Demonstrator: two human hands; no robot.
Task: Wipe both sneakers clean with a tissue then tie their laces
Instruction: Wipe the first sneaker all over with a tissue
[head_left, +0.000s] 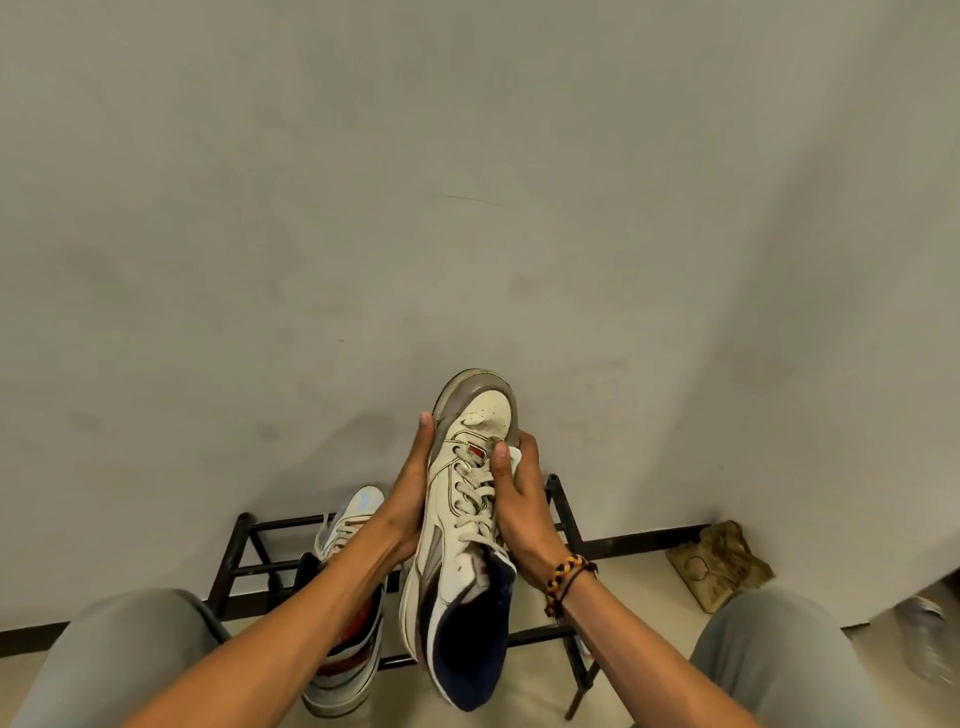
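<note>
A white and grey sneaker (457, 525) with a dark blue lining is held up in front of me, toe pointing away. My left hand (410, 493) grips its left side and sole. My right hand (519, 499) presses a white tissue (515, 460) against the sneaker's right side, thumb lying over the laces. The laces (475, 491) are threaded and their ends hang loose. The second sneaker (345, 597) rests on the black rack below, partly hidden behind my left forearm.
A low black metal shoe rack (563, 525) stands against the grey wall (467, 208). A crumpled brown bag (719, 564) lies on the floor at the right. My knees in grey trousers frame the bottom corners.
</note>
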